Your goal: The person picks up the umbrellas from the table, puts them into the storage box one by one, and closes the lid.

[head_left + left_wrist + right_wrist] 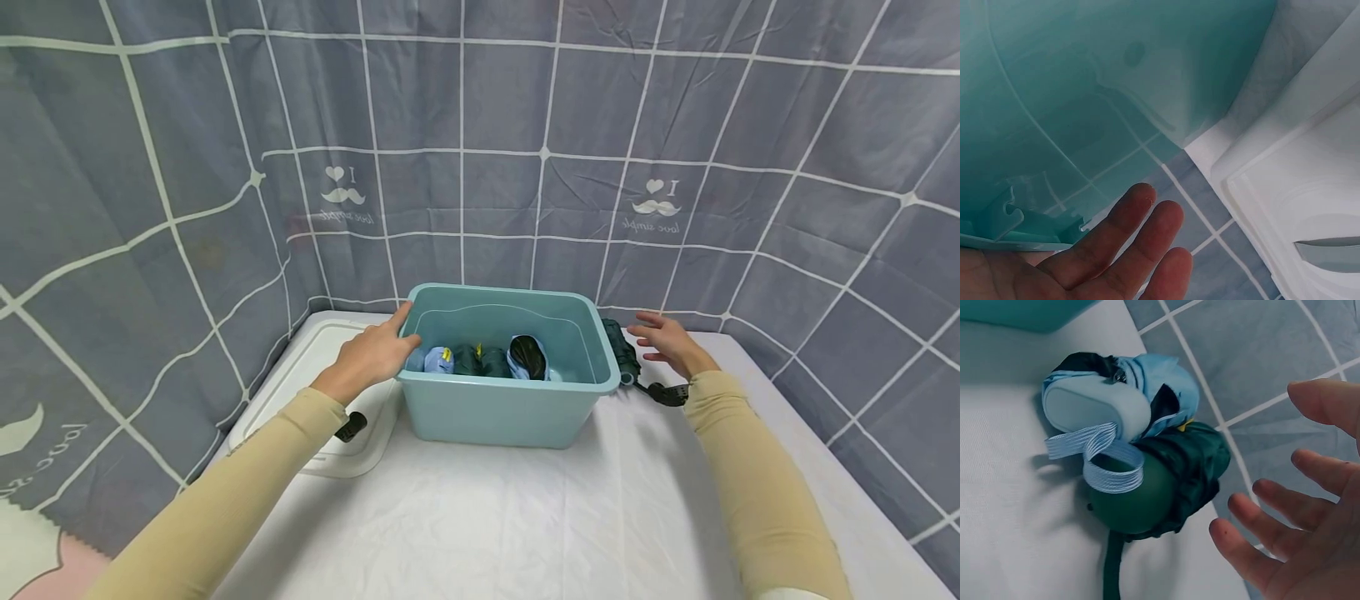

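My left hand (373,353) is at the left rim of a teal plastic bin (487,414), thumb and forefinger over the edge. In the left wrist view its other fingers (1159,234) extend loosely beside the bin's outer wall. My right hand (670,342), fingers spread, is held apart from two compact folding umbrellas right of the bin. One is a light blue umbrella (1100,406) with a pale oval handle and a looped strap; the other is a dark green umbrella (1132,500) with a rounded handle. Several rolled umbrellas (480,361), blue and green, lie inside the bin.
A white lid (318,346) lies left of the bin, partly under my left arm. White cloth (517,517) covers the table. Grey gridded curtains (495,200) hang behind it and at both sides.
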`<state>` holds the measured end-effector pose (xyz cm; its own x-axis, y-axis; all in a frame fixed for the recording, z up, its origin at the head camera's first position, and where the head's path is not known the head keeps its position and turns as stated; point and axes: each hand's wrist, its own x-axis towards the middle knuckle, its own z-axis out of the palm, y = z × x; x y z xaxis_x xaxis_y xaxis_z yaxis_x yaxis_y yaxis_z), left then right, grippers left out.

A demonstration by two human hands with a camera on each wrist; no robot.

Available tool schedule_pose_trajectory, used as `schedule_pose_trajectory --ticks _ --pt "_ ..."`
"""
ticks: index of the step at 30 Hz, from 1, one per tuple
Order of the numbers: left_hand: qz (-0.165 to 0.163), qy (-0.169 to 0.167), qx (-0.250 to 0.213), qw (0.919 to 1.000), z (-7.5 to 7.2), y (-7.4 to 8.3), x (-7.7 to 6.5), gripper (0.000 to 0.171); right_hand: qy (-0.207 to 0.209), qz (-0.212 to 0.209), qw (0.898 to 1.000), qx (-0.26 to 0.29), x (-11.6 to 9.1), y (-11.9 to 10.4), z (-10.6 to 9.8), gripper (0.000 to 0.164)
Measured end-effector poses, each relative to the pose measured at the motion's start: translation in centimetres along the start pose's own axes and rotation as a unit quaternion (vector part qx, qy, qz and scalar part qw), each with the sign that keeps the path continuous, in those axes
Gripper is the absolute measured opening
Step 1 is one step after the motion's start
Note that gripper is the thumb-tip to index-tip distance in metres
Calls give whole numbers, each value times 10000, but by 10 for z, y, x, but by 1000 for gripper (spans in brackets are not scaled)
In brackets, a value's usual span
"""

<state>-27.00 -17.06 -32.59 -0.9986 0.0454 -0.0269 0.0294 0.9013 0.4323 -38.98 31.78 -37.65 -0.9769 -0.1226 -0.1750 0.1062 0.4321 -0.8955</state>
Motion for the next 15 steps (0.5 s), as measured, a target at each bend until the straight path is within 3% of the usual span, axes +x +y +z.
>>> schedule_pose_trajectory --ticks 15 --pt "1 -8 18 10000 0 0 1 75 77 418 9991 27 10 11 13 74"
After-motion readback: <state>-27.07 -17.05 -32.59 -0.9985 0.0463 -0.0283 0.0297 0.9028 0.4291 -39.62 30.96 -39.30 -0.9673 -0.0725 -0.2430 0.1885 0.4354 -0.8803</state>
